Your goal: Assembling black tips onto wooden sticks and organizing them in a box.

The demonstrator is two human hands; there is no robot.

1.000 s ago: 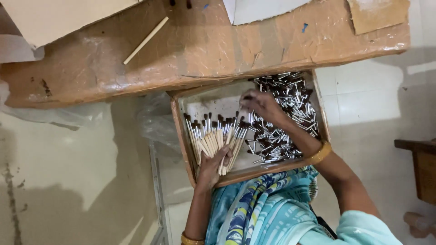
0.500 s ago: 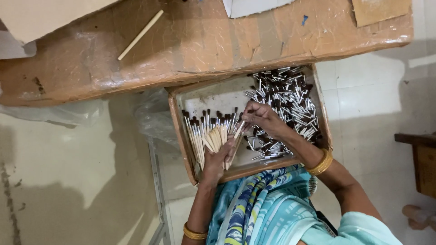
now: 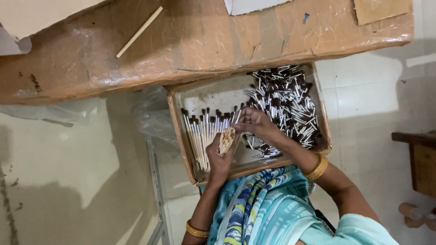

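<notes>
2 bare hands work inside a shallow cardboard tray (image 3: 175, 119) that sits on the person's lap, its far edge tucked under the near edge of a brown plastic-wrapped tabletop (image 3: 204, 41). Left hand (image 3: 221, 159) is closed around a bundle of wooden handles (image 3: 225, 139), cut ends up, near the tray's near edge. Right hand (image 3: 254, 123) sits just beside it, fingers pinched narrow at the bundle's top; cannot tell whether it grips a brush or only touches the bundle. Finished small brushes (image 3: 200, 131), pale handles with dark tips, lie in a neat row along the tray's left side, tips pointing to the far edge. Loose pile of metal ferrules with dark bristle heads (image 3: 286, 104) fills the tray's right half, jumbled, reaching the far right corner. Tray middle shows bare pale bottom.

Gold bangles on both wrists: right one (image 3: 316, 167), left one (image 3: 196, 229). Blue and yellow patterned cloth (image 3: 259, 204) covers the lap below the tray.

On the tabletop: 1 thin wooden stick (image 3: 139, 31) lies diagonally near the far left, a white sheet (image 3: 250, 5) at the far edge, a cardboard piece (image 3: 377, 10) at the far right corner. Clear plastic bag (image 3: 150, 113) hangs left of the tray. Pale tiled floor (image 3: 363, 90) at right.
</notes>
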